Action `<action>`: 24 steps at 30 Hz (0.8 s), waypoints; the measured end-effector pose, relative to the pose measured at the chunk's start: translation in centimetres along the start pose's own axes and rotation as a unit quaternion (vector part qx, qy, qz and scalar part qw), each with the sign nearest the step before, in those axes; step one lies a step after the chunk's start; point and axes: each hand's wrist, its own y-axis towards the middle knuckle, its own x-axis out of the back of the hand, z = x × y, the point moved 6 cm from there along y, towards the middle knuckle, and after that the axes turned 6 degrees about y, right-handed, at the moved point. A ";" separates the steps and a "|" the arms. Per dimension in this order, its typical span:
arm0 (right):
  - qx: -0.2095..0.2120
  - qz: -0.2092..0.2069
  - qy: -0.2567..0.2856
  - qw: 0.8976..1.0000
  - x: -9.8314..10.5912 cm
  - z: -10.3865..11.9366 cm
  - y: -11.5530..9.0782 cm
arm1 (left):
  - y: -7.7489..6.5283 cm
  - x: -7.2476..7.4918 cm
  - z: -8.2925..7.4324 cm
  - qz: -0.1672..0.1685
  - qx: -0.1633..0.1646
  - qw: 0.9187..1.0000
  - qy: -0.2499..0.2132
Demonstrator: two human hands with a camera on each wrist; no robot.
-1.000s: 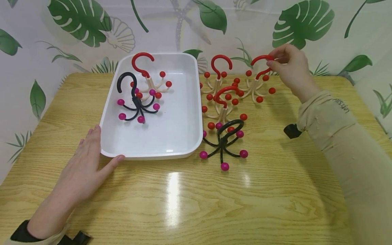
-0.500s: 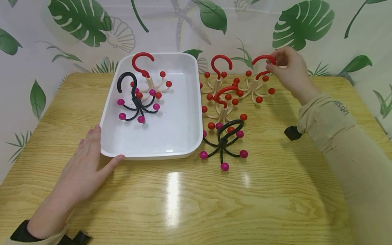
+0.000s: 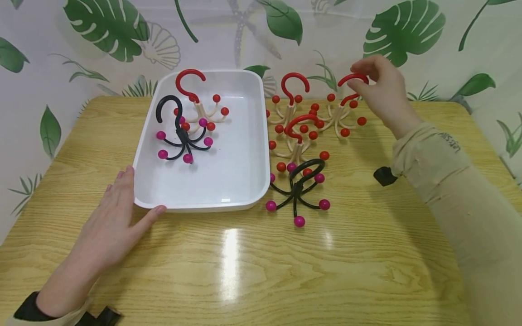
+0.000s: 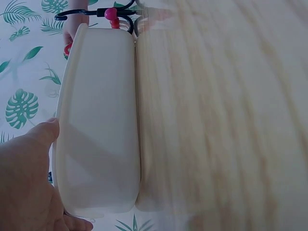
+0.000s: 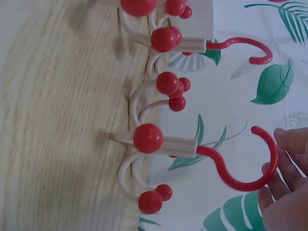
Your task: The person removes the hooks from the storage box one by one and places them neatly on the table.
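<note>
My left hand (image 3: 110, 222) lies with fingers straight along the near left corner of a white plastic tray (image 3: 204, 208), its thumb on the front rim. In the tray stand a black multi-arm hook hanger (image 3: 182, 133) with magenta balls and a beige one (image 3: 198, 108) with a red hook. At the back right, my right hand (image 3: 381, 90) is at the red hook of another beige multi-arm hook hanger (image 3: 336, 117), which stands upright on the table. In the right wrist view, thumb and fingers stand apart around that red hook (image 5: 260, 185), fingertips right at it.
Right of the tray, two more beige hangers, a rear one (image 3: 290, 111) and a front one (image 3: 298, 151), crowd together. A black hanger (image 3: 297, 188) with magenta balls stands before them. A leaf-patterned covering (image 3: 334, 27) rises behind the wooden table (image 3: 346, 271).
My right hand's index finger has lifted and its grip on the red hook has loosened. That hook has turned slightly to the right. My left hand and the tray have stayed put.
</note>
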 end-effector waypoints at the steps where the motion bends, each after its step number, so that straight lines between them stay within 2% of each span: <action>1: 0.002 0.001 -0.006 1.000 -0.1 0.3 0.0 | 0.0 0.0 0.0 0.000 0.000 1.000 -0.001; 6: 0.000 0.010 -0.030 1.000 -1.0 1.7 -0.1 | 0.0 0.0 0.0 0.000 0.000 1.000 -0.002; 9: 0.014 0.017 -0.032 0.999 -1.5 2.8 -0.2 | 0.0 0.0 -0.1 -0.002 -0.002 1.000 -0.003; 17: 0.076 0.046 -0.029 0.996 -2.8 6.3 -1.0 | 0.1 0.0 -0.1 -0.002 0.004 1.000 -0.010; 24: 0.142 0.071 -0.023 0.987 -3.8 11.0 -2.1 | 0.0 0.1 -0.2 0.000 0.005 1.000 -0.011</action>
